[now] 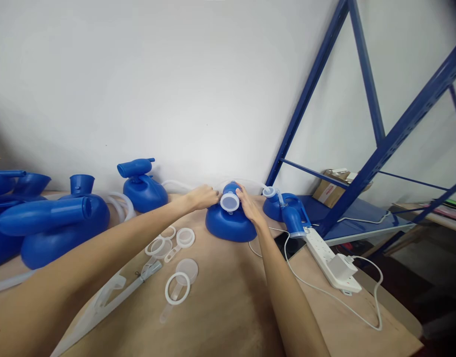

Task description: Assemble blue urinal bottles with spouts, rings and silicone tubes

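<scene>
A blue plastic urinal bottle [229, 225] stands on the table in front of me, its capped mouth facing me. A translucent white cap [229, 202] covers that mouth. My right hand [246, 202] is wrapped round the right side of the bottle's neck. On the other side, my left hand [204, 197] is closed, fingertips close against the bottle near the neck. Whatever those fingers pinch is hidden. Loose translucent caps with ring straps, among them one cap [185, 237] and a ring [177, 288], lie left of the bottle.
More blue bottles [146, 191] crowd the left side, with pale tubing [125, 206] among them. At right stand a bottle with a tube fitted [293, 218], a white power strip [328, 260] with a cable, and a blue metal rack [317, 74] holding a cardboard box [329, 191].
</scene>
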The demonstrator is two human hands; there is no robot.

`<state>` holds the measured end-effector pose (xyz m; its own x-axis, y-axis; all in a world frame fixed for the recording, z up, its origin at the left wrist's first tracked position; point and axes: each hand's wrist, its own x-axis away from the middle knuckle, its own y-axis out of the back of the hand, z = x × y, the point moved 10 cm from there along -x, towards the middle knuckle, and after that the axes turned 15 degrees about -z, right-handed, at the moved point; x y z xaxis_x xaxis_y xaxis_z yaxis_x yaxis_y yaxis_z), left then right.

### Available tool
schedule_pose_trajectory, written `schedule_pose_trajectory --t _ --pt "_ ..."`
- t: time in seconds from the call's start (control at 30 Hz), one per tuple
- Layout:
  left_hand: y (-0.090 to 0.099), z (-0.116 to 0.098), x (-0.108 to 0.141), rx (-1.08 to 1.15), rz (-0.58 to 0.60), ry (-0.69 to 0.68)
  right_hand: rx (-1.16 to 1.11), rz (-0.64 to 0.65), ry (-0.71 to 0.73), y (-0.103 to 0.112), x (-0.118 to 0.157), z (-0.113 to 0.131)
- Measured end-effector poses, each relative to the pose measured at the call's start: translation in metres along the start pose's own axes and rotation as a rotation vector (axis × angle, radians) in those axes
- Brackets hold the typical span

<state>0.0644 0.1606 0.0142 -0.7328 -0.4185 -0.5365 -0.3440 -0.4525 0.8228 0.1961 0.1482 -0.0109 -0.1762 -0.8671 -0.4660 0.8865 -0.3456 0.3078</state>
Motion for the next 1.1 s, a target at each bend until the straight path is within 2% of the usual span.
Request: schedule_pose_trajectory --t 0.17,0.23,0.4,0.53,0.67,0.93,1.1 --pt "0.015 0.022 0.017 -0.072 -0.088 0.261 0.020 -0.010 -0.018 0.000 0.001 -0.002" --pt "0.020 0.028 0.030 -0.093 -0.109 0.322 0.027 -0.008 -0.031 0.000 0.001 -0.002" --pt "0.013 0.034 0.050 -0.100 -0.019 0.332 0.017 -0.007 -0.026 -0.001 0.003 -0.001" --pt "0.003 0.033 0.047 -0.077 0.027 0.330 0.023 -0.014 -0.024 -0.001 0.002 -0.002" --pt "0.000 0.043 0.043 -0.036 0.031 0.370 0.046 -0.030 -0.010 0.000 0.003 -0.001" --pt "0.013 0.088 0.061 0.038 -0.016 0.476 0.068 -0.001 -0.027 0.000 0.007 -0.002" --pt "0.024 0.136 0.079 0.010 -0.056 0.682 0.022 0.039 -0.066 -0.001 0.008 0.001"
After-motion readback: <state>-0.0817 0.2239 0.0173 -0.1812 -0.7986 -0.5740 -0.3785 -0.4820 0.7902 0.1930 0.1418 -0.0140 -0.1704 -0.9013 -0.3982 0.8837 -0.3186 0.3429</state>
